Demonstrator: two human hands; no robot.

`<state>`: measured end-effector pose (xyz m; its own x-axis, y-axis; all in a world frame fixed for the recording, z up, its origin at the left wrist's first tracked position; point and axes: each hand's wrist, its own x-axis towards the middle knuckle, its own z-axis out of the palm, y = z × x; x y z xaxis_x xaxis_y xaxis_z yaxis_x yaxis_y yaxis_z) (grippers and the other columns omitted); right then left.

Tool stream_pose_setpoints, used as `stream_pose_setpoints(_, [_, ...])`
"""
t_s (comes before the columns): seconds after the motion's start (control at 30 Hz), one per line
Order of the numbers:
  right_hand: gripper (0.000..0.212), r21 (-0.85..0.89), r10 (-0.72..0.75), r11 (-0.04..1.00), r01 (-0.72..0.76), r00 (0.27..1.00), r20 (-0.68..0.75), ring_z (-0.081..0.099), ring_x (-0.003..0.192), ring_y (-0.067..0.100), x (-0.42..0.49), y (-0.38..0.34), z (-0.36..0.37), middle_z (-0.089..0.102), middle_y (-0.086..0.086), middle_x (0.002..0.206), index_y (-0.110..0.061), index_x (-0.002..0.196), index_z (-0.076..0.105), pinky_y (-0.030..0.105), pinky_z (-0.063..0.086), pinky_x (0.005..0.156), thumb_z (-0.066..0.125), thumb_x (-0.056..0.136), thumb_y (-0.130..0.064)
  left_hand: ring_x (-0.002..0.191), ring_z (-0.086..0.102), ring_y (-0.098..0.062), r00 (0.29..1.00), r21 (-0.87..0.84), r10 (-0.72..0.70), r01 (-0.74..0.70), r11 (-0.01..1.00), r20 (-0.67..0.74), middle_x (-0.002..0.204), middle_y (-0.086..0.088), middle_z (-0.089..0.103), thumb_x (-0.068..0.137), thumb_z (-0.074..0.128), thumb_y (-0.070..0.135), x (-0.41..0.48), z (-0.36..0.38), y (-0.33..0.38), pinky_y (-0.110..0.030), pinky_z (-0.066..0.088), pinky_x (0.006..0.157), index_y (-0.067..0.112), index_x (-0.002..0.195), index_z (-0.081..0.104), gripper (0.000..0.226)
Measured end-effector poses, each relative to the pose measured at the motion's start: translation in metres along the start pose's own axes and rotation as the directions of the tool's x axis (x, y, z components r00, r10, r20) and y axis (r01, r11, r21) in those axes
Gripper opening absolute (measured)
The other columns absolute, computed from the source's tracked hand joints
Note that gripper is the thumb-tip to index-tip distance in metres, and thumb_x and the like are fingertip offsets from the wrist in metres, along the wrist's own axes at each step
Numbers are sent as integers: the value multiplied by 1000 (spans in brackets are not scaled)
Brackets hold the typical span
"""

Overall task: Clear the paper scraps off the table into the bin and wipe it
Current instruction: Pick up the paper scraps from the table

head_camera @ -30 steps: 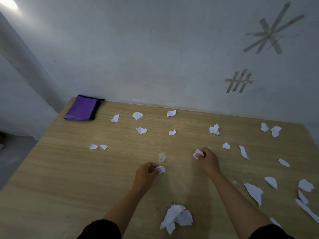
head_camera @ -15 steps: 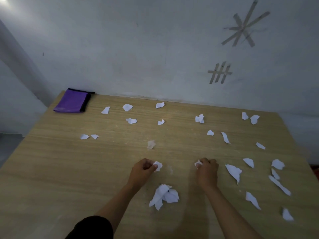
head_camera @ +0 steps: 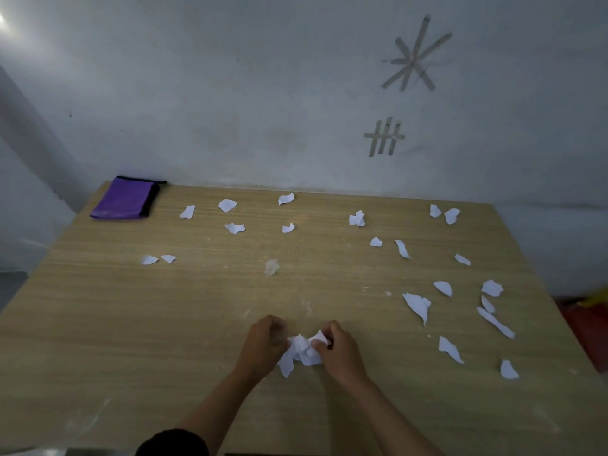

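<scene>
Two carried scraps now merged: left hand [head_camera: 263,343] and right hand [head_camera: 339,352] have converged on scrap pile [head_camera: 301,355], fingers [head_camera: 330,329] curled round paper, near-right of purple pouch [head_camera: 126,199]; loose scraps [head_camera: 418,304] remain, binning pending.

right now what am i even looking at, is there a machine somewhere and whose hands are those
No machine here: a person works bare-handed, and every picture comes from one camera worn on their head, looking forward and down. The left hand and right hand meet at the near middle, each grip curled on a bunch of paper scraps between them. Loose scraps lie spread over the wooden table, mostly far and right. A purple cloth or pouch sits at the far left corner. Grey tape marks are on the wall behind.
</scene>
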<state>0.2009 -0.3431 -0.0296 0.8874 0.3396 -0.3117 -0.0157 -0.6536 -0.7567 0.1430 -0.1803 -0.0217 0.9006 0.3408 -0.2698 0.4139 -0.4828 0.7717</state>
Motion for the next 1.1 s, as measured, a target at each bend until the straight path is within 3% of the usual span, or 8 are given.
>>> stream_pose_setpoints(0.07, [7,-159,-49,986,42,998,-43,48,95,19,-3,6,3,50,1,95,-21,88,52,25,35,71,58,85,-22,100,54,-18,1000,138,23,-20,990,-17,104,-2,57,79,67,11,3,8,0,-24,44,84,11,107,61,28])
stream_pose_setpoints(0.2, [35,-238,-109,967,93,993,-53,40,110,20,-7,7,2,46,4,116,-17,118,51,30,39,89,49,88,-35,98,57,-24,992,143,75,-60,988,-103,104,-6,61,75,62,16,0,20,10,-32,46,84,11,101,63,26])
stream_pose_setpoints(0.37, [44,-210,-236,962,175,920,-313,45,97,19,-19,22,-24,55,5,109,-15,111,55,30,42,83,27,89,-41,103,52,-25,974,257,113,-61,965,-195,109,1,60,68,44,38,2,35,34,-36,36,86,19,100,59,40])
stream_pose_setpoints(0.57, [28,-246,24,938,-243,756,-654,50,109,31,-21,79,-90,60,10,116,-10,110,59,43,41,87,44,87,-16,117,45,-26,952,397,270,-196,896,-140,116,2,60,80,55,15,29,71,75,-42,28,98,20,101,60,23])
stream_pose_setpoints(0.67, [34,-173,211,894,-412,731,-649,40,123,30,-21,100,-118,49,10,134,-11,125,50,45,34,95,46,92,-16,120,41,-24,948,405,318,-280,871,-29,119,4,58,81,55,17,39,93,98,-39,23,99,20,107,57,26])
stream_pose_setpoints(0.77, [37,-220,224,881,-418,780,-584,41,118,30,-20,114,-135,51,6,130,-19,128,49,42,35,93,50,92,-24,125,35,-19,936,410,331,-349,842,118,128,5,51,87,51,21,48,116,119,-35,20,101,22,115,52,28])
stream_pose_setpoints(0.97, [10,-34,270,939,-342,796,-541,50,98,26,-12,123,-145,61,9,102,-10,90,65,33,38,79,57,89,-15,138,20,-22,848,451,238,-466,761,474,151,0,26,94,44,31,64,161,147,-39,20,112,24,137,37,45])
stream_pose_setpoints(1.1, [7,-9,294,890,-456,589,-753,50,101,34,-15,129,-160,62,15,104,-7,86,66,41,40,81,62,85,-12,144,-1,-29,764,439,259,-574,691,591,157,-10,1,96,41,30,73,183,158,-45,8,116,40,136,36,42])
